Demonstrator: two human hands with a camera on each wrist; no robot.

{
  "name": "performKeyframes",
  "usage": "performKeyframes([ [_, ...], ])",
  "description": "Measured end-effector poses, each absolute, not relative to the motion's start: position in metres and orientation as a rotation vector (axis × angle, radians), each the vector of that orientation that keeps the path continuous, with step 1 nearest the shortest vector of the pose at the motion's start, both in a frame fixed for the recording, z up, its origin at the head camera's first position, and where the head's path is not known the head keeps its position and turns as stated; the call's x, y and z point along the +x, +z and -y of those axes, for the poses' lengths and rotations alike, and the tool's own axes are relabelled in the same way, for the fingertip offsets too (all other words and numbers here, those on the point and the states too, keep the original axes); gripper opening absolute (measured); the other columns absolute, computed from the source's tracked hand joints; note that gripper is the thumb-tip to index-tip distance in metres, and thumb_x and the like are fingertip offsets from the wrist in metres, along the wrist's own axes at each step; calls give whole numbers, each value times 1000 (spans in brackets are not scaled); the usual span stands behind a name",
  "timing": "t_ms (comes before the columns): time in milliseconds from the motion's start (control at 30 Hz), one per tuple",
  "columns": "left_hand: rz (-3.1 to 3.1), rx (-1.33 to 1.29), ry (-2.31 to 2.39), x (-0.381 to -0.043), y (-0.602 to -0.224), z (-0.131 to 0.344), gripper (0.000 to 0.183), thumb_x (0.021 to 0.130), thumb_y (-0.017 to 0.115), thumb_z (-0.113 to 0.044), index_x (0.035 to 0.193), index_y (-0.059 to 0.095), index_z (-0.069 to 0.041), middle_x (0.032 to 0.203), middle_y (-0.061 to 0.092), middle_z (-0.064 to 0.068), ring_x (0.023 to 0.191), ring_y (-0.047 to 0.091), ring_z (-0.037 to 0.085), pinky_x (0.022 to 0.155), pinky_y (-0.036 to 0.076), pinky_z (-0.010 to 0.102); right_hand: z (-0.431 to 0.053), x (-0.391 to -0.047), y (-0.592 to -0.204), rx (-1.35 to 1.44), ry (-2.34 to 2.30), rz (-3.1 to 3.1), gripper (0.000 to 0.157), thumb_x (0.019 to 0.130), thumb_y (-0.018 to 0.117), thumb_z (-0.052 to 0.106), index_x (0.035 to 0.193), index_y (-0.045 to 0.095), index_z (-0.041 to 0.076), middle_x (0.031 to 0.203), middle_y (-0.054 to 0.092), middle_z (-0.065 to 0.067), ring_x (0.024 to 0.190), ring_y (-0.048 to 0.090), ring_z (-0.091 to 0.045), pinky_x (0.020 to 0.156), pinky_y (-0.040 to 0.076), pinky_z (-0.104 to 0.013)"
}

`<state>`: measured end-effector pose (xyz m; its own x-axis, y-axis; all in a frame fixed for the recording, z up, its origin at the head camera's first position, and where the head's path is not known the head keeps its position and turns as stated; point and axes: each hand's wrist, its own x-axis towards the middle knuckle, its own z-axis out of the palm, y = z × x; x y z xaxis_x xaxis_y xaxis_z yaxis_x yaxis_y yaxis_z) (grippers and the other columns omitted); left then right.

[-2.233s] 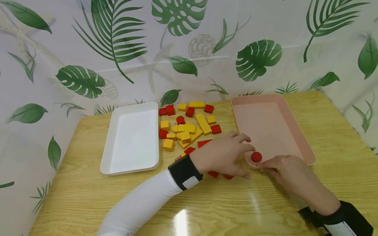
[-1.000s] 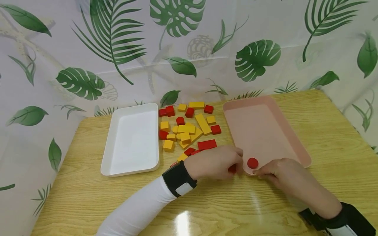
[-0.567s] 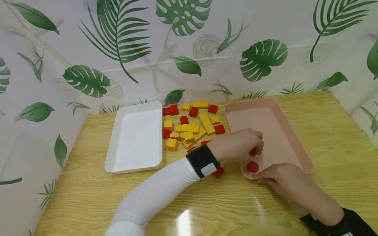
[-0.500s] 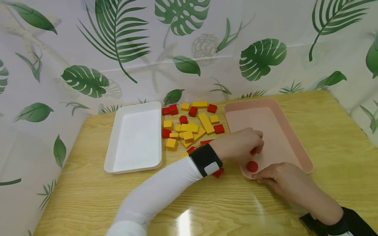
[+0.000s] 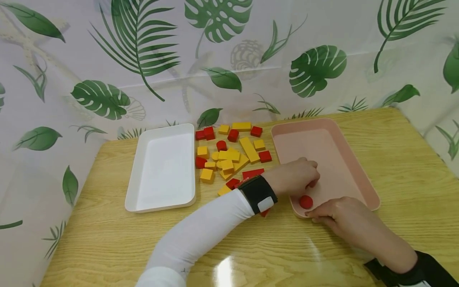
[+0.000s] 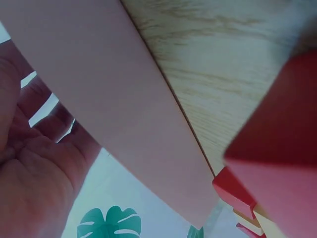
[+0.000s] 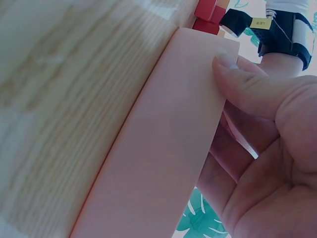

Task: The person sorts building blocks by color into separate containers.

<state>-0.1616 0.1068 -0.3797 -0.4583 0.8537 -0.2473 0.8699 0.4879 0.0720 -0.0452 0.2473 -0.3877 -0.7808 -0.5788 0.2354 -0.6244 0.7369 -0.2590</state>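
A pink tray (image 5: pixel 358 169) stands on the right of the table with a round red block (image 5: pixel 306 202) lying in its near left corner. My left hand (image 5: pixel 295 175) reaches over the tray's left wall, fingers curled down at the tray floor around a small red block mostly hidden by them. In the left wrist view the tray wall hides those fingertips. My right hand (image 5: pixel 344 215) pinches the tray's near rim, thumb (image 7: pixel 242 84) on the outer wall and fingers behind it, as the right wrist view shows.
Left of the pink tray lie several yellow blocks (image 5: pixel 249 150) and red blocks (image 5: pixel 265 156), some piled up. A white tray (image 5: pixel 160 207) stands to their left. A leaf-printed cloth (image 5: pixel 222 52) hangs behind the wooden table (image 5: pixel 107 239).
My left hand went to the tray, opened beside it, took a red block from the table and carried it back over the tray. The tray shifted slightly left and nearer; my right hand stayed at its rim.
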Motion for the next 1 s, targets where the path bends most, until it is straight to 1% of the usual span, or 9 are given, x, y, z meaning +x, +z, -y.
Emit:
performKeyframes([
  [133, -2514, 1504, -114, -160, -372, -97, 22, 90, 54, -28, 111, 59, -30, 100, 46, -8, 92, 39, 9, 78, 33, 16, -247, -46, -388, 980, 506, 2783, 19, 70, 73, 20, 86, 72, 29, 82, 64, 19, 77, 61, -4, 67, 50, -30],
  [300, -2557, 1502, -61, -155, -356, -76, 35, 89, 52, -41, 122, 51, -31, 127, 41, -7, 113, 34, 14, 89, 30, 18, -246, -46, -389, 955, 503, 2790, 20, 69, 74, 20, 86, 73, 30, 83, 64, 20, 77, 61, -4, 67, 50, -30],
  [400, -2557, 1466, -11, -150, -350, -62, 56, 83, 53, -57, 131, 45, -30, 143, 29, -4, 128, 23, 19, 95, 27, 20, -246, -46, -389, 943, 498, 2803, 20, 68, 74, 20, 86, 73, 30, 83, 64, 21, 76, 61, -4, 66, 50, -30],
  [500, -2560, 1464, 21, -143, -348, -45, 80, 71, 57, -69, 137, 38, -28, 151, 15, 1, 134, 15, 24, 98, 28, 24, -247, -45, -389, 939, 500, 2816, 21, 67, 75, 19, 85, 73, 30, 83, 63, 22, 76, 60, -4, 66, 49, -30],
  [567, -2559, 1453, 42, -137, -349, -35, 93, 63, 60, -73, 140, 34, -28, 153, 6, 3, 136, 11, 28, 97, 33, 30, -247, -46, -389, 947, 506, 2830, 20, 68, 75, 19, 86, 73, 29, 83, 64, 21, 76, 60, -4, 66, 50, -30],
  [667, -2544, 1438, 87, -127, -353, -19, 104, 57, 65, -72, 144, 27, -28, 154, -5, 4, 137, 6, 32, 96, 36, 36, -248, -47, -390, 973, 521, 2824, 20, 69, 74, 18, 86, 72, 28, 84, 64, 19, 77, 61, -5, 66, 50, -31],
  [800, -2525, 1455, 137, -116, -361, -2, 99, 61, 72, -59, 144, 29, -26, 154, -1, 4, 136, 10, 31, 86, 42, 25, -248, -47, -391, 979, 529, 2803, 20, 68, 74, 18, 85, 72, 28, 83, 64, 19, 75, 61, -4, 65, 50, -31],
  [900, -2537, 1512, 103, -111, -366, 4, 77, 72, 73, -42, 139, 40, -25, 152, 14, 5, 133, 20, 27, 84, 41, 20, -248, -46, -391, 955, 528, 2812, 20, 68, 75, 19, 85, 73, 29, 82, 64, 20, 75, 60, -2, 65, 50, -30],
  [1000, -2549, 1563, 31, -108, -370, 7, 53, 80, 67, -31, 130, 50, -26, 144, 30, 4, 127, 29, 23, 85, 41, 21, -247, -45, -389, 949, 528, 2818, 20, 68, 75, 19, 85, 73, 29, 82, 63, 21, 75, 60, -1, 65, 50, -29],
])
